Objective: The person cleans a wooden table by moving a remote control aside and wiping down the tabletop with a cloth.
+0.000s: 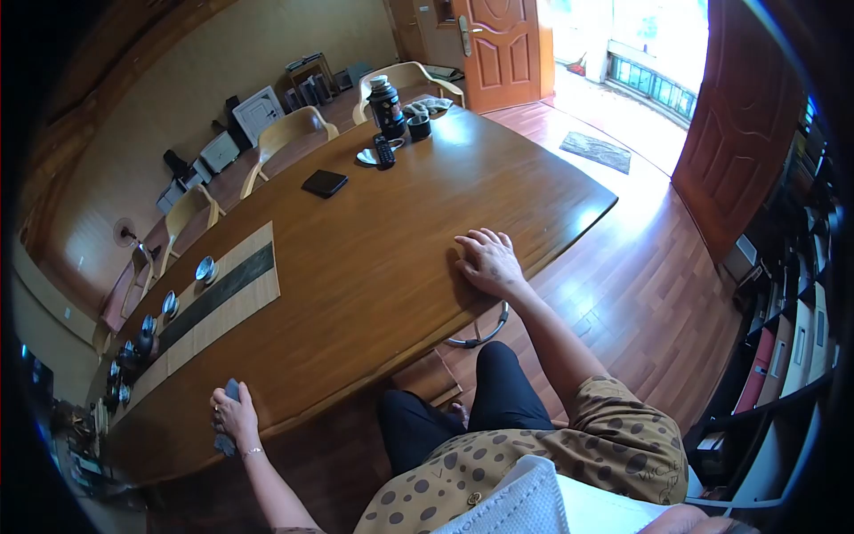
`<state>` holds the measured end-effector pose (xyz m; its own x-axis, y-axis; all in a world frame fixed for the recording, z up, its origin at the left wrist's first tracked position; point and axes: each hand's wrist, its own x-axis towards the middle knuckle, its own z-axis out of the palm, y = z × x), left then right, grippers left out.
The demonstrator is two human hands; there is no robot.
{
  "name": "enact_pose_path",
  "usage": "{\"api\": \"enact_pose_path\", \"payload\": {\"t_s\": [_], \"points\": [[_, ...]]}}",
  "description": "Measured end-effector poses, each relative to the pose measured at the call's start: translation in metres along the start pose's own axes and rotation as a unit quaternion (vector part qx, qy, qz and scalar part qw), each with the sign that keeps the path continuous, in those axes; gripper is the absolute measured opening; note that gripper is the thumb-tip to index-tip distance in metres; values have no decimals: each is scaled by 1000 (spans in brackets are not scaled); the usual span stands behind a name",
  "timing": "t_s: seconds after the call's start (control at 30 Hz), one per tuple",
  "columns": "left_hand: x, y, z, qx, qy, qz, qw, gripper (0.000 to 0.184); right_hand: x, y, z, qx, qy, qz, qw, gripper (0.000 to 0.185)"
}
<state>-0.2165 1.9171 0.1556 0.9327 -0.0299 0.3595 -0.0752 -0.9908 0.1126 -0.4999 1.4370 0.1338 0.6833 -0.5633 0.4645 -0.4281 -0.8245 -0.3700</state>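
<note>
A grey cloth point(224, 443) is gripped in the left hand point(235, 415), which is placed at the near left edge of the table point(391, 240). Nothing is seen to be held in the right hand point(488, 262); it is laid on the top near the right edge, fingers a little spread. The work with the cloth is judged to be under way, since a hold on it is kept at the table's edge, but no treated part can be told from an untreated one, so what is left cannot be measured. The runner point(212, 299) and its cups point(205, 270) are set out on the left; the flask point(387, 111), the remote point(384, 152) and a dark flat case point(325, 183) are left standing or lying farther off, apart from both hands.
</note>
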Motion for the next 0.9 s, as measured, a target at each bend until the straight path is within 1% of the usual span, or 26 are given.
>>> {"api": "enact_pose_path", "payload": {"t_s": [0.07,0.1,0.13,0.17,0.2,0.23,0.27,0.3,0.33,0.4,0.5,0.53,0.57,0.6,0.63,0.67,0.7,0.77,0.8,0.83,0.87,0.9], "points": [[-8,23,-13,-45,-7,26,999,50,1,-1,0,7,10,-15,1000,46],[-28,62,-56,-126,-68,63,988,51,0,-5,-7,11,12,-25,1000,45],[-39,74,-40,-168,-32,95,981,47,1,-7,-11,14,11,-20,1000,44],[-58,105,-54,-241,-62,149,957,39,2,-8,-13,17,5,-19,1000,43],[-69,124,-40,-179,-54,279,942,30,2,-9,-13,12,-1,-26,1000,42],[-94,144,-43,-189,-20,315,930,25,2,-9,-11,6,-5,-32,999,41],[-117,165,-50,-153,0,380,912,31,2,-10,-10,-5,-14,-40,999,40],[-132,184,-57,-174,-56,407,895,35,3,-9,-9,-20,-18,-44,999,40],[-143,198,-53,-210,-55,439,872,40,3,-6,-5,-19,-18,-48,998,40],[-145,214,-17,-244,-42,484,839,45,3,-6,-3,-24,-28,-40,999,41],[-108,217,9,-213,41,554,804,46,4,1,2,-32,-33,-48,998,40],[-91,210,-1,-188,28,551,813,49,4,-1,0,-29,-34,-54,998,39],[-71,200,-9,-182,16,540,822,47,3,1,-1,-18,-36,-59,997,38],[-48,187,-12,-162,-36,495,853,44,3,2,-2,-12,-35,-56,998,38],[-25,162,2,-114,-10,451,885,41,3,2,-2,-2,-35,-55,998,37],[-2,132,13,-106,5,403,909,39,3,1,-1,1,-26,-52,998,37],[17,93,24,-45,43,352,934,43,2,1,0,-7,-25,-51,998,36],[49,5,52,38,56,237,969,49,3,-2,-2,-17,-26,-55,998,36],[57,-26,35,78,-36,145,986,52,3,-5,-4,-19,-37,-54,998,37],[61,-60,34,51,-20,73,996,52,3,-6,-4,-24,-39,-53,998,37],[70,-95,40,73,-49,-20,996,56,3,-5,-3,-26,-39,-55,997,37],[75,-130,46,67,-51,-65,994,59,3,-4,-2,-28,-39,-57,997,37]]}}
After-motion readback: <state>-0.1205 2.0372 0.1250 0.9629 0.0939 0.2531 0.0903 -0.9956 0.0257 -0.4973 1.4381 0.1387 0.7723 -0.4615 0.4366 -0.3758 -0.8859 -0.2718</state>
